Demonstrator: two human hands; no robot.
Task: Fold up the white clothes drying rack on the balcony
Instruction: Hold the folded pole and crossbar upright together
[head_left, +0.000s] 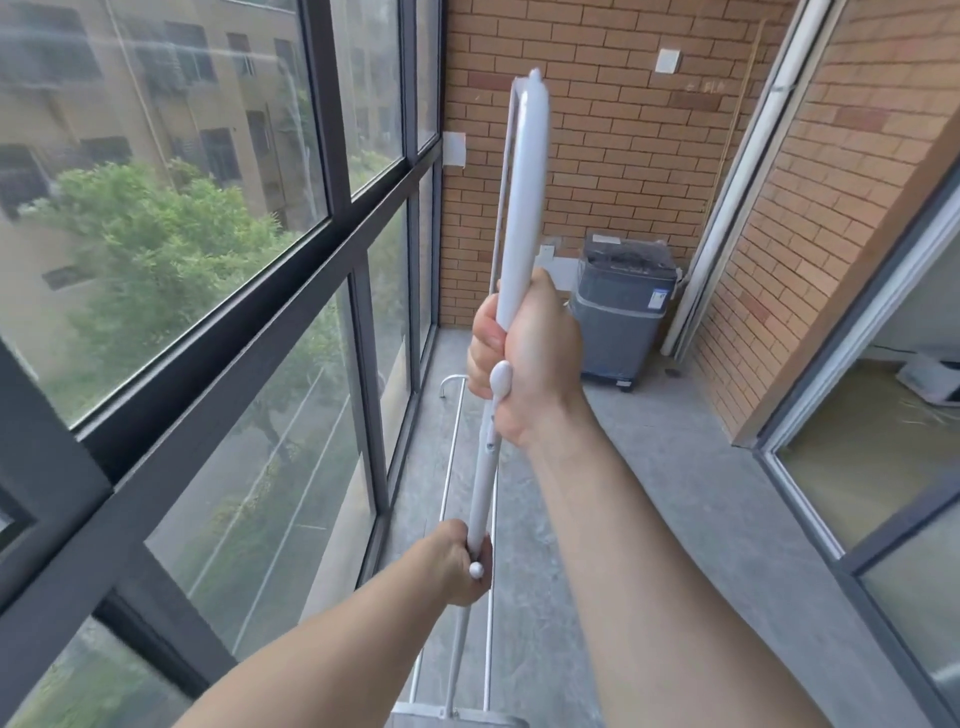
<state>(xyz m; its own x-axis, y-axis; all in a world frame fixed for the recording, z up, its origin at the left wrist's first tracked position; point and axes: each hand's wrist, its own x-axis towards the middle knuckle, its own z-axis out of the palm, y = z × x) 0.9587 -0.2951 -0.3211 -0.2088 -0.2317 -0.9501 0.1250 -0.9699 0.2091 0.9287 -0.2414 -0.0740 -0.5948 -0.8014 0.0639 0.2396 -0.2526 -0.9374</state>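
Head view: right hand (530, 358) fingers (485, 338) clench the upright white rack (524, 197) tube; left hand (462, 569) grips it lower down. Rack rails run along the floor (675, 493) below both hands.

Rack (524, 208) base cut off at bottom edge; upper tube motion-blurred.

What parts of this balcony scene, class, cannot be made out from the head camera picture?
- Drying rack foot: cut off by the bottom edge.
- Rack tube inside the right hand and left hand: covered by the fingers.
- Label on the grey washing machine: too small to read.
- Buildings outside: blurred by glare on the window.
- Room beyond the glass door: cut off at the right edge.
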